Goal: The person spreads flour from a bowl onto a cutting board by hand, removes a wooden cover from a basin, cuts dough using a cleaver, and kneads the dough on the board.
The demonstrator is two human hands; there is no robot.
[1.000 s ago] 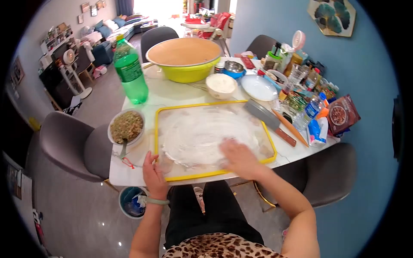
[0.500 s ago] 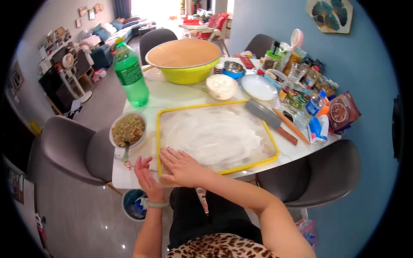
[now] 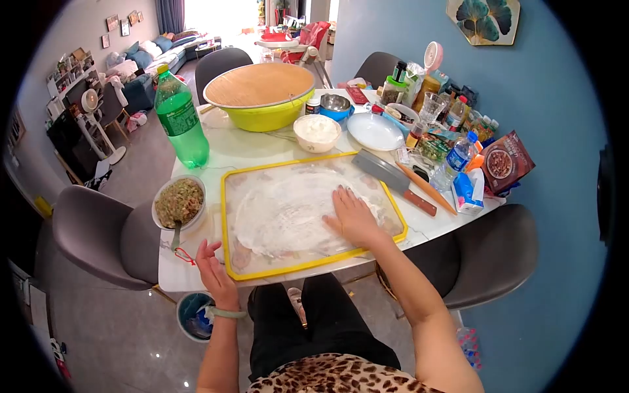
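My right hand [image 3: 354, 219] lies flat with its fingers spread on a floured board [image 3: 288, 209] with a yellow rim. White flour covers most of the board's middle. At the board's near left corner, my left hand [image 3: 215, 275] is held with its fingers apart and nothing in it. Just beyond that hand stands a bowl of minced filling [image 3: 179, 202] with a spoon [image 3: 175, 236] in it. A cleaver [image 3: 386, 175] rests across the board's far right corner, and a wooden rolling pin [image 3: 427, 188] lies beside it.
Behind the board stand a bowl of flour [image 3: 317, 133], a white plate [image 3: 375, 132] and a covered yellow-green basin [image 3: 262, 98]. A green bottle [image 3: 183, 121] is at the left. Jars and packets crowd the right side, near a water bottle [image 3: 456, 161]. Chairs flank the table.
My right hand has moved from the board's near left corner to the right part of its floured surface. My left hand stays near the left corner. The view has shifted slightly.
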